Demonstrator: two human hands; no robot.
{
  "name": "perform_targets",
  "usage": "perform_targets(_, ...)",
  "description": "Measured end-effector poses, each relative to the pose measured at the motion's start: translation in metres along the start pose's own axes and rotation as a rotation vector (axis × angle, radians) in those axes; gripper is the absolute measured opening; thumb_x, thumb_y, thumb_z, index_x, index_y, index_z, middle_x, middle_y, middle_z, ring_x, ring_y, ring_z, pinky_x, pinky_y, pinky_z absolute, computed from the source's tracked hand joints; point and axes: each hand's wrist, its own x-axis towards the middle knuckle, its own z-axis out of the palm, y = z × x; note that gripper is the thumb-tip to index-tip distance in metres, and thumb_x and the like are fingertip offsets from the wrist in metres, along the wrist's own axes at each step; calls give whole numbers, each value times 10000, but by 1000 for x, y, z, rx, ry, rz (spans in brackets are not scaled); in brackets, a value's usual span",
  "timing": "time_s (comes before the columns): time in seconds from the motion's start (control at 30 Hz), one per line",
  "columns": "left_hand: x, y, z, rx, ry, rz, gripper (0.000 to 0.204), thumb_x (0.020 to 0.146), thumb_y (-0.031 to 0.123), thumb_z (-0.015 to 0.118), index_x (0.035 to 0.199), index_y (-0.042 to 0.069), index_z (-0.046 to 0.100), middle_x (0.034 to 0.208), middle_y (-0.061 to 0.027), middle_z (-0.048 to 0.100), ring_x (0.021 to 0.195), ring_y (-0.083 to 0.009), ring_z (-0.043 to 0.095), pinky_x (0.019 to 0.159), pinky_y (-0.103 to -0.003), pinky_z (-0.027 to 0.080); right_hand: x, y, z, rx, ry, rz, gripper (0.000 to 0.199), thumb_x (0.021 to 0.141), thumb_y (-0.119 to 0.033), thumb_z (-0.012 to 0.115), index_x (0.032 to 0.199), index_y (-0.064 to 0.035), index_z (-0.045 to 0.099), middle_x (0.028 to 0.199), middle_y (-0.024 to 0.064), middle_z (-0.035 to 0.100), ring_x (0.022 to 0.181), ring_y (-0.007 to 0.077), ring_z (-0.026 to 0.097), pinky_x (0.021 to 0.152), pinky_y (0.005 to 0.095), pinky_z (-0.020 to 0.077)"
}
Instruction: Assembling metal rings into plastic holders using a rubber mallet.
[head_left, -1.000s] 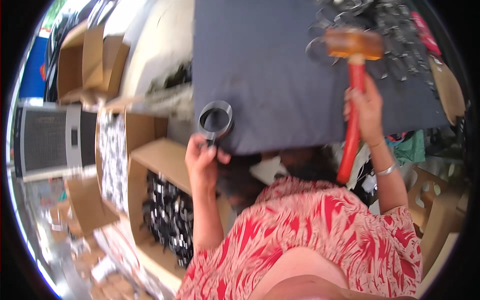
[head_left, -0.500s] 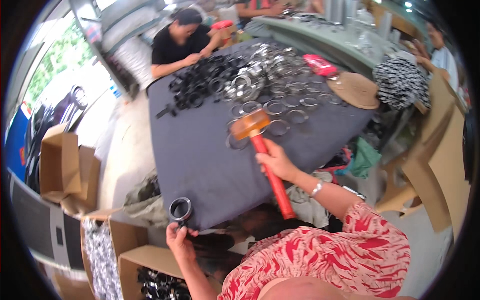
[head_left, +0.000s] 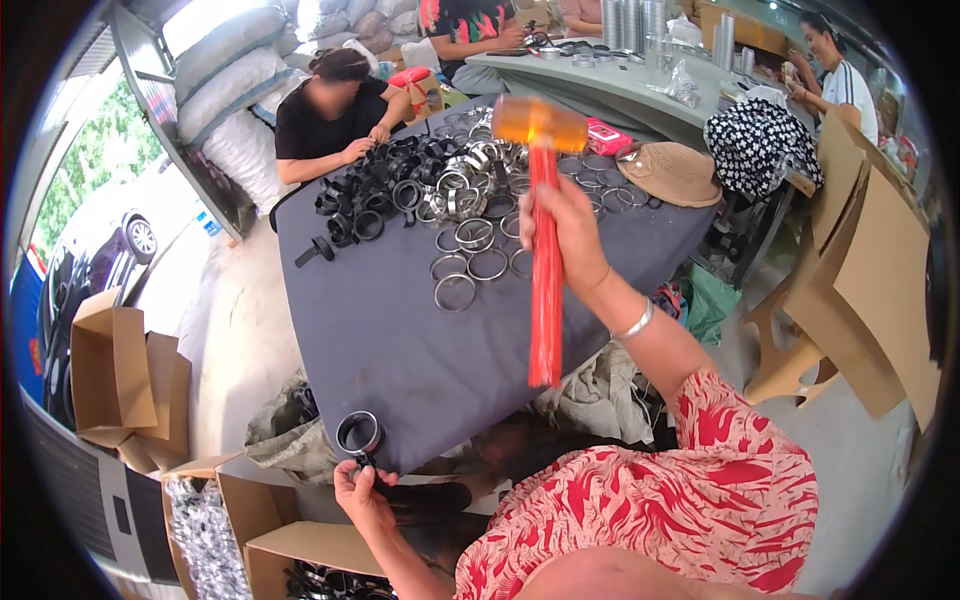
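My right hand [head_left: 572, 232] grips a mallet [head_left: 545, 310] by its red handle, with the amber head raised above the ring pile. At the table's near left corner, my left hand [head_left: 364, 496] pinches the dark tab below a ring [head_left: 359, 434] with a black band and a shiny rim. This ring rests by the edge of the grey-covered table [head_left: 400, 340]. Farther back, several loose metal rings [head_left: 455, 292] lie near a heap of black-banded rings [head_left: 360, 200]. A small black piece [head_left: 315, 250] lies apart at the left.
Opposite, a person in black [head_left: 325, 120] works at the heap. A straw hat [head_left: 675, 172] and red packet [head_left: 605, 136] sit at the far right. Open cartons [head_left: 310, 545] stand below my left arm; cardboard sheets [head_left: 850, 290] lean at the right.
My right hand has lifted the mallet up and away from the table, its handle now nearly upright. My left hand stays at the corner with the ring.
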Motion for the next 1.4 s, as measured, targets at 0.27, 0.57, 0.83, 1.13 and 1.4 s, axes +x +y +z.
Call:
perform_targets(0.27, 0, -3, -3, 11, 9, 17, 278, 791, 44, 651, 996, 79, 466, 676, -92, 558, 535, -215, 564, 515, -344, 508, -19, 21, 25, -390, -429, 29, 490, 844, -99, 557, 1298, -46, 378, 765, 20, 520, 539, 86, 533, 480, 233, 458)
perform_targets(0.57, 3, -6, 4, -5, 6, 18, 257, 792, 4, 623, 986, 60, 464, 674, -106, 576, 542, -217, 586, 541, -366, 536, -35, 104, 13, -804, -850, 484, 284, 779, -111, 593, 1000, 48, 511, 686, 87, 576, 488, 156, 586, 455, 305, 482)
perform_targets(0.83, -1, -5, -6, 6, 25, -1, 276, 776, -18, 626, 982, 35, 451, 673, -102, 574, 554, -216, 595, 546, -370, 559, -37, 129, 9, -1687, -959, -204, 283, 773, -228, 591, 917, 14, 559, 826, 205, 642, 775, 360, 641, 736, 439, 506)
perform_targets(1.13, 0, 1, 12, 17, 22, -17, 256, 768, -44, 614, 965, 0, 457, 670, -85, 563, 549, -179, 594, 542, -337, 565, -36, 25, 60, -987, -727, -643, 245, 756, -90, 684, 966, -42, 567, 788, 114, 560, 667, 212, 562, 598, 339, 464)
perform_targets(1.4, 1, 1, 4, 84, 3, 5, 242, 780, -5, 604, 970, -24, 456, 649, -107, 561, 550, -200, 589, 559, -335, 525, -53, -97, 125, -216, -716, -1039, 533, 774, -446, 685, 920, 39, 519, 711, 61, 482, 581, 180, 456, 525, 273, 405)
